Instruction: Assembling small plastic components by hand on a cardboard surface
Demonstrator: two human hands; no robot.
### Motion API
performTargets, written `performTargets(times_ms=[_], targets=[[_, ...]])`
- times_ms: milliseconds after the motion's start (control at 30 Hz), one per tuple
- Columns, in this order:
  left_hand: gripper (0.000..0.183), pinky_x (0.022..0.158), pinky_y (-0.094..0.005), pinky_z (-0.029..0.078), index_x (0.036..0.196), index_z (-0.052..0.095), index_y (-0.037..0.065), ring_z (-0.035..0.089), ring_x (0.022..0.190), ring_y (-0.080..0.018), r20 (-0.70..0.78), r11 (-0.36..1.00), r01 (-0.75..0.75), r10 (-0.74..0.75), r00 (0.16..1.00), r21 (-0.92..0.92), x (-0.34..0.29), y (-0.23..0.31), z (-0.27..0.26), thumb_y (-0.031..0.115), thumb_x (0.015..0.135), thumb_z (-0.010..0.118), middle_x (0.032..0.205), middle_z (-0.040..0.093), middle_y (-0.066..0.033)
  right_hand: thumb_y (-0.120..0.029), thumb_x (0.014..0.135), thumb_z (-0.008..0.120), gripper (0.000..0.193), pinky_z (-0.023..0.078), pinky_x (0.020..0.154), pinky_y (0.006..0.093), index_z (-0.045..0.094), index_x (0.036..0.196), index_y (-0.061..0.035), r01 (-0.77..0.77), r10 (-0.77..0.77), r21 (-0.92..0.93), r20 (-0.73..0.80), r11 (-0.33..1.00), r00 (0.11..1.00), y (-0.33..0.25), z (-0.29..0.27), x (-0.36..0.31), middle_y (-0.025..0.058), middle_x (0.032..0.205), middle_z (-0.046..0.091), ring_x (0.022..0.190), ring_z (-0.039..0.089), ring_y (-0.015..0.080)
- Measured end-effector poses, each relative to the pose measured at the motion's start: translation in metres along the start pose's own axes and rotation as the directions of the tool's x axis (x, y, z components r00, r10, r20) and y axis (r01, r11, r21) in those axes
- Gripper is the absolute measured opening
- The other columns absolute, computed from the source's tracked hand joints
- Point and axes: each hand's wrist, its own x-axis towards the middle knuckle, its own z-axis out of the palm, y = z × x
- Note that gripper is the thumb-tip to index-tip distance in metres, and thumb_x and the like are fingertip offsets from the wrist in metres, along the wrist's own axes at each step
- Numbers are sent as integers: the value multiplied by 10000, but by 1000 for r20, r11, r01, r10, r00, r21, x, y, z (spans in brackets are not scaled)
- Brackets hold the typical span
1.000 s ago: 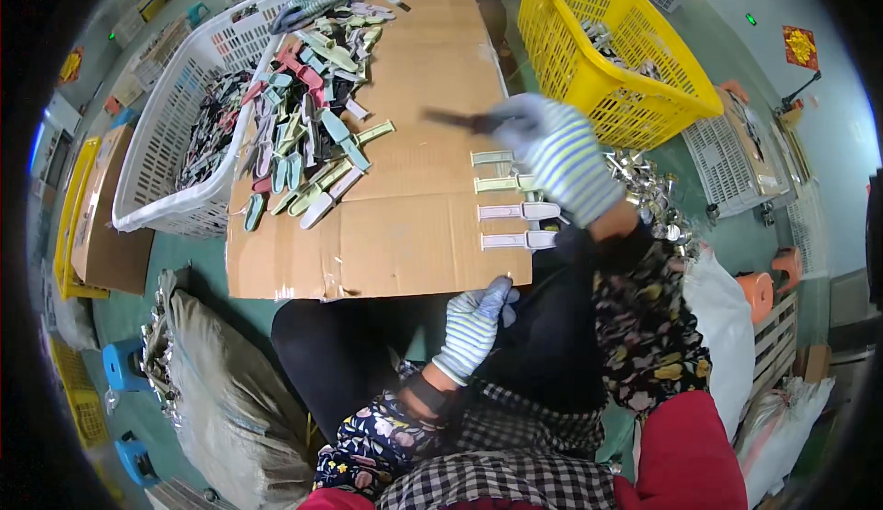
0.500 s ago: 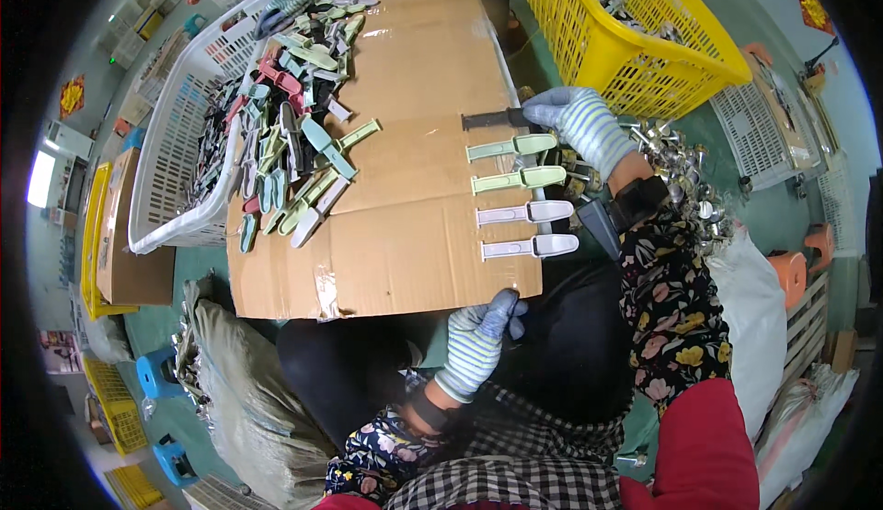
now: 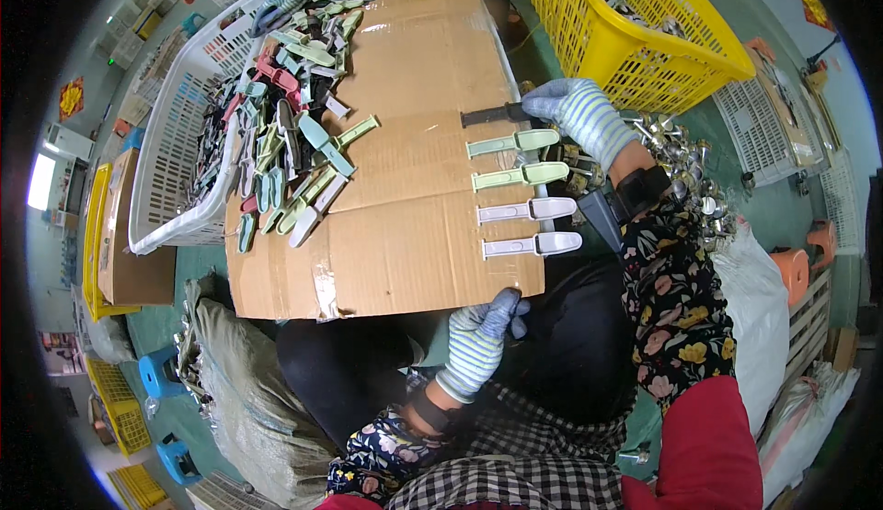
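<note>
On the cardboard-topped surface [image 3: 405, 262], a row of plastic handle pieces lies along the right edge, their rounded ends overhanging. Two are light green [image 3: 520, 176], and two are pale lilac-white [image 3: 529, 244]. At the far end of this row, my gloved right hand [image 3: 584, 122] pinches the rounded end of a dark grey handle piece [image 3: 487, 116], whose narrow stem rests on the cardboard. My gloved left hand [image 3: 475, 344] is at the near right edge of the cardboard with thumb and fingers closed together. What they hold, if anything, cannot be made out.
A heap of mixed-colour handle pieces [image 3: 299, 133] spills onto the cardboard from a white basket [image 3: 164, 170] at left. Striped gloves [image 3: 287, 4] lie on top. A yellow basket [image 3: 635, 55] stands far right, near piled metal parts [image 3: 694, 165]. Sacks [image 3: 248, 390] flank my legs.
Almost nothing differs. My right hand has shifted very slightly with the dark grey handle piece, and the view has moved a little; my left hand stays at the cardboard's near edge.
</note>
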Motion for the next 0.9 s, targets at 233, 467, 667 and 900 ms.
performTargets(times_ms=[233,467,667,900], targets=[[279,575,-234,445,825,645,13,553,597,-96,-18,1000,9,-9,1000,21,-1,2,3,273,919,606,757,646,-40,-199,771,731,251,469,624,271,706,929,-6,23,-23,20,25,1000,999,0,0,2,54,797,680,678,579,124],[304,577,-234,443,804,661,11,546,584,-91,-40,998,37,-35,999,56,-2,7,4,284,924,597,718,641,-34,-216,757,726,293,490,682,295,698,930,19,69,-66,-146,24,987,998,-2,0,4,84,813,685,706,601,160],[299,578,-235,440,811,662,15,551,587,-92,-24,999,1,1,1000,50,-1,5,4,285,922,599,715,643,-32,-186,753,704,267,496,729,318,697,907,32,107,-101,-248,37,963,994,-4,1,5,123,823,691,744,623,191],[165,550,-213,435,926,653,24,555,587,-77,33,999,11,-10,999,-49,1,-2,1,173,932,583,768,650,-37,-202,756,699,280,499,744,330,697,922,24,132,-145,-422,-1,897,989,-14,-2,2,143,818,694,758,643,221]])
